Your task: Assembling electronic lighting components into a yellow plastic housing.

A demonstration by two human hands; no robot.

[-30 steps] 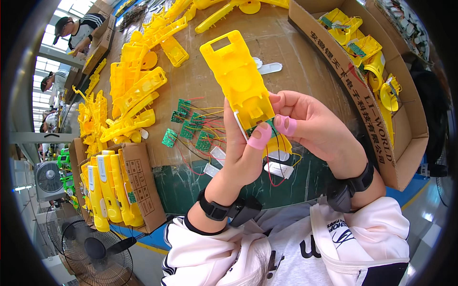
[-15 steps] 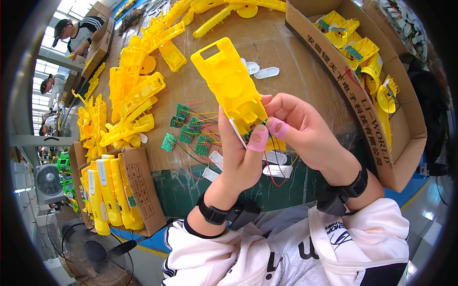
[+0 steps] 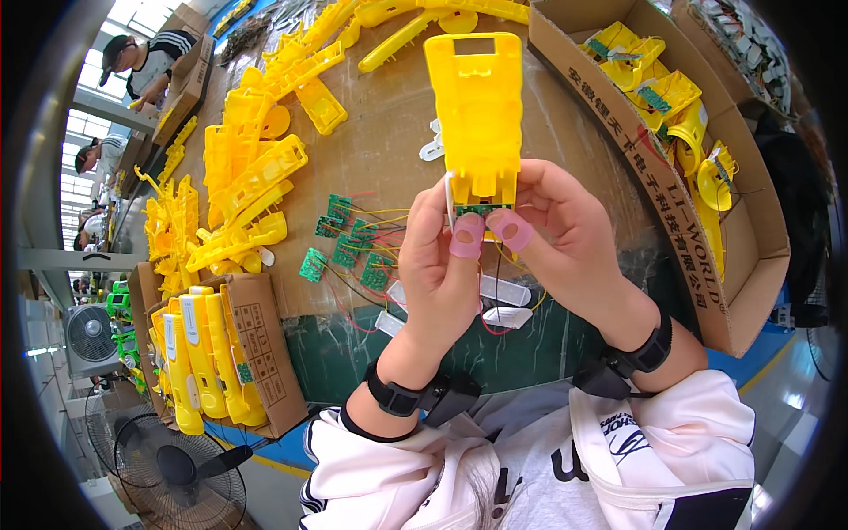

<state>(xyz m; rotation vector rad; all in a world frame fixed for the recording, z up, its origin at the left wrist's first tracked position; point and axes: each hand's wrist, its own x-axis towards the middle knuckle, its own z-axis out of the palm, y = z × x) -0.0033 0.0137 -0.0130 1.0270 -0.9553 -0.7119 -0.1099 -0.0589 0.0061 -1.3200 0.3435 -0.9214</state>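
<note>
Case point(image 3: 481, 115) sits gripped between left hand point(image 3: 439, 274) and right hand point(image 3: 570, 234); even thumb pressure should likely keep the board point(image 3: 486, 209) level.

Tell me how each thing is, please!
Long yellow plastic casing: gripped between left hand and right hand
Green rectangular circuit boards: lying grouped, wires attached
White oblong plastic pieces: lying loose
Right brown cardboard box: open, holding yellow plastic parts
Left brown cardboard box: open, holding yellow plastic housings
</note>
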